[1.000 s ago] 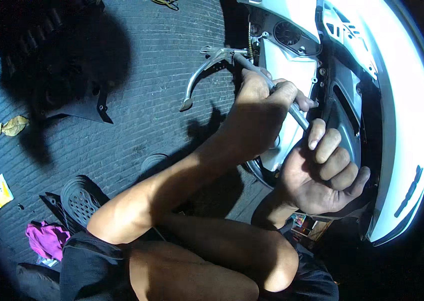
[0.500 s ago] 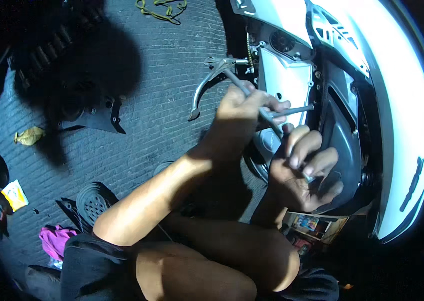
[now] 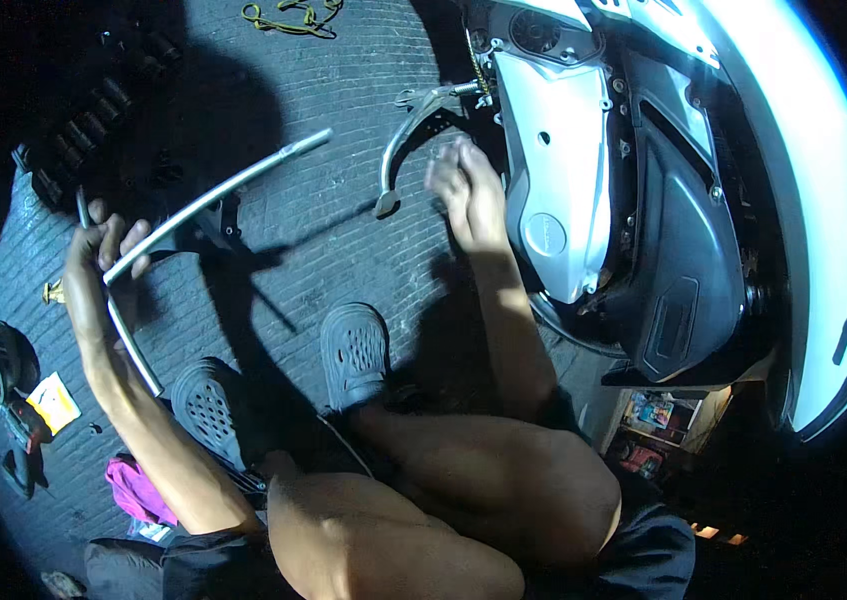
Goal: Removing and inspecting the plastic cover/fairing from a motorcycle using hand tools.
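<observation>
T-handle wrench hanging above ground, fingers of left hand gripping it; right hand hovering empty, fingers lying uncurled, between kickstand and left edge of crankcase cover

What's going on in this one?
The left hand grips a long metal tool with several arms, held out above the ridged floor. The right hand is outstretched, with nothing visible in it, beside the silver engine cover of a vehicle with white bodywork. A curved metal lever is just left of that hand.
</observation>
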Available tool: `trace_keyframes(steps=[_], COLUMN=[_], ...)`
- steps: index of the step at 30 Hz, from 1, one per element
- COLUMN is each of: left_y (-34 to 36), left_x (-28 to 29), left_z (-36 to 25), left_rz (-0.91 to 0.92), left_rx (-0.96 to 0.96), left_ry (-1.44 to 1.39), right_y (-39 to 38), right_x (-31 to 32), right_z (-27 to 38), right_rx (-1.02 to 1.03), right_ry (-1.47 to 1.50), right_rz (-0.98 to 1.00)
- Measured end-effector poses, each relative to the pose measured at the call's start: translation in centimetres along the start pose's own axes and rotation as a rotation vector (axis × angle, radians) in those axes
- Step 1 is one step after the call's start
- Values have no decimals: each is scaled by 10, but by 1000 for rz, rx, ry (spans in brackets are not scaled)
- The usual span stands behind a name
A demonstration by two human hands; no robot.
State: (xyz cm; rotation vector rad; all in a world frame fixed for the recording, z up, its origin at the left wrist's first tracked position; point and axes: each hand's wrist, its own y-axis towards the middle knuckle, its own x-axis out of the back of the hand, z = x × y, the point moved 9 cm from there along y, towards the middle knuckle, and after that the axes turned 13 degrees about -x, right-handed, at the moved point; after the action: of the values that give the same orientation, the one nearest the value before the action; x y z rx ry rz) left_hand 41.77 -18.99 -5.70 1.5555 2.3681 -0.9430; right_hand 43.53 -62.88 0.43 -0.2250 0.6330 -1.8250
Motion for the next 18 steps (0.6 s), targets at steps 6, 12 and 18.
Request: trace_keyframes(steps=[6, 12, 18], left_y=[-23, -47, -64], left_x=[51, 59, 59], left_z=[70, 99, 115], left_rz=[-42, 18, 88], left_rx=[185, 297, 400], left_ry=[33, 114, 163], right_y=[95, 116, 116], right_x=[56, 50, 41], right_z=[20, 15, 6], right_rx=[215, 234, 117], right_ry=[404, 696, 860], right_rz=[-271, -83, -25])
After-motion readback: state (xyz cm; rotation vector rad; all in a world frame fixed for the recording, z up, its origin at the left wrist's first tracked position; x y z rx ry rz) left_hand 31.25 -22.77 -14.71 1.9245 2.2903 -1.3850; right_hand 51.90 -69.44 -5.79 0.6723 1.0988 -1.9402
